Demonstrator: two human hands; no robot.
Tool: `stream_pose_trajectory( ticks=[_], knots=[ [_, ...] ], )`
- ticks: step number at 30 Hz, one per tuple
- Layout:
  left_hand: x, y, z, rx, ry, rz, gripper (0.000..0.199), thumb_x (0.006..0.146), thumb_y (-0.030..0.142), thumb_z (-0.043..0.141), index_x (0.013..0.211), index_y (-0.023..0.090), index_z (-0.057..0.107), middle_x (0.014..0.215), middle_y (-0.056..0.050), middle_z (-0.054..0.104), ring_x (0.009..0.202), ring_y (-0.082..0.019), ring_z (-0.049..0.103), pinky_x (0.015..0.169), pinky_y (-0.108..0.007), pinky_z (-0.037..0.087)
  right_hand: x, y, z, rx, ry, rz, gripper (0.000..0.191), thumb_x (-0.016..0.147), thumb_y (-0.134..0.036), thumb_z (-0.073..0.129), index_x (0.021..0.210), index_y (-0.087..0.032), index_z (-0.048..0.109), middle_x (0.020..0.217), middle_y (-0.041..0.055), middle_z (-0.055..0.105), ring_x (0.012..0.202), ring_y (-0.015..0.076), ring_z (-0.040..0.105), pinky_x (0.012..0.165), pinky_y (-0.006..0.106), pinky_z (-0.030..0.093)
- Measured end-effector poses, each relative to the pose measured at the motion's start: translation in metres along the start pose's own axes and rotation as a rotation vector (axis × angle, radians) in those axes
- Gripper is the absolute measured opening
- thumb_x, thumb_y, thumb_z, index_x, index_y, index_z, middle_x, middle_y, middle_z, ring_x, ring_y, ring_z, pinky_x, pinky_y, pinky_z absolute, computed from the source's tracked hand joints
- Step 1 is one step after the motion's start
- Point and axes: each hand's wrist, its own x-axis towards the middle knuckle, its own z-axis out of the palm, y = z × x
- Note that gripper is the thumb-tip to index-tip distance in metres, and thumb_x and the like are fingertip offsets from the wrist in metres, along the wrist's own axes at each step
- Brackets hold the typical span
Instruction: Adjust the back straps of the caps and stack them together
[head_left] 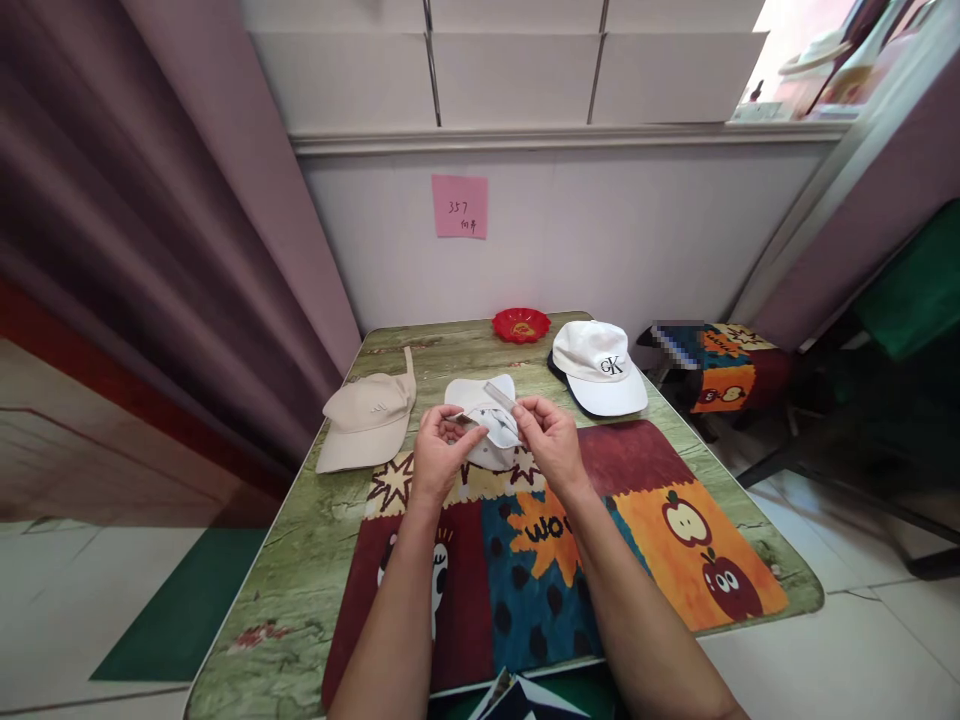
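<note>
Both hands are raised over the middle of the table [289, 570], fingers curled and close to the white cap [493, 460] between them. The left hand [441, 455] is half closed, with thumb and forefinger at the cap's left side, gripping its edge. The right hand [553, 440] is closed more tightly, pinching a pale strip [498, 396] that slants up and leftward across the cap's opening. The cap lies at the far border of the patterned mat [637, 455], which spreads from the table's near edge toward the near right corner.

Farther back, a beige cap [367, 420] sits by the left edge, its brim toward the near side and a strap standing out at its far end. Near the right edge is a lettered cap [596, 360], white, with something dark showing beneath. By the far edge rests a red dish [520, 325]; beyond it, a pink note [460, 207] hangs on the wall.
</note>
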Motion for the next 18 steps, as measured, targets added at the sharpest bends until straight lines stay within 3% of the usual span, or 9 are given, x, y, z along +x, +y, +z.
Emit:
stream_pose_trajectory(
  ticks=[2, 5, 9, 12, 14, 18],
  knots=[
    [-0.004, -0.004, 0.000, 0.039, 0.058, 0.013, 0.041, 0.065, 0.034, 0.084, 0.095, 0.021, 0.059, 0.077, 0.002, 0.061, 0.065, -0.012, 0.056, 0.065, -0.025, 0.046, -0.002, 0.007, 0.004, 0.002, 0.015, 0.036, 0.031, 0.083, -0.052, 0.065, 0.082, -0.021, 0.064, 0.057, -0.0035, 0.054, 0.050, 0.0118, 0.048, 0.048, 0.024, 0.036],
    [-0.007, -0.001, 0.001, 0.041, 0.044, 0.030, 0.038, 0.070, 0.035, 0.081, 0.095, 0.022, 0.055, 0.076, 0.002, 0.060, 0.066, -0.013, 0.058, 0.066, -0.025, 0.046, 0.000, 0.003, 0.004, 0.014, 0.023, 0.048, 0.032, 0.082, -0.052, 0.066, 0.081, -0.021, 0.063, 0.058, -0.0030, 0.057, 0.049, 0.0111, 0.048, 0.048, 0.024, 0.038],
    [-0.014, 0.017, 0.001, 0.049, 0.018, 0.107, 0.033, 0.074, 0.033, 0.079, 0.097, 0.023, 0.058, 0.082, 0.000, 0.062, 0.074, -0.015, 0.060, 0.072, -0.026, 0.048, 0.006, -0.029, 0.000, 0.060, 0.013, 0.021, 0.030, 0.083, -0.051, 0.064, 0.084, -0.021, 0.060, 0.073, 0.0005, 0.067, 0.054, 0.0111, 0.056, 0.052, 0.024, 0.046],
    [-0.020, 0.032, 0.001, 0.123, 0.018, 0.192, 0.028, 0.076, 0.033, 0.078, 0.099, 0.023, 0.066, 0.090, -0.003, 0.065, 0.079, -0.018, 0.060, 0.080, -0.030, 0.048, 0.003, -0.047, 0.001, 0.084, -0.035, 0.002, 0.028, 0.083, -0.049, 0.064, 0.086, -0.022, 0.060, 0.075, -0.0001, 0.068, 0.050, 0.0099, 0.052, 0.048, 0.022, 0.044],
    [-0.023, 0.037, 0.000, 0.196, -0.002, 0.245, 0.024, 0.076, 0.032, 0.078, 0.097, 0.024, 0.071, 0.096, -0.005, 0.066, 0.084, -0.021, 0.060, 0.086, -0.032, 0.048, -0.003, -0.043, 0.004, 0.064, -0.046, 0.002, 0.027, 0.083, -0.048, 0.064, 0.085, -0.022, 0.061, 0.071, -0.0004, 0.067, 0.049, 0.0101, 0.050, 0.047, 0.023, 0.041],
    [-0.028, 0.031, -0.002, 0.320, -0.049, 0.326, 0.017, 0.078, 0.031, 0.077, 0.094, 0.026, 0.075, 0.104, -0.007, 0.068, 0.099, -0.025, 0.061, 0.096, -0.033, 0.044, -0.013, -0.011, 0.006, -0.059, 0.000, 0.029, 0.029, 0.081, -0.050, 0.067, 0.080, -0.021, 0.066, 0.066, 0.0010, 0.067, 0.059, 0.0152, 0.059, 0.056, 0.025, 0.045]
  ],
)
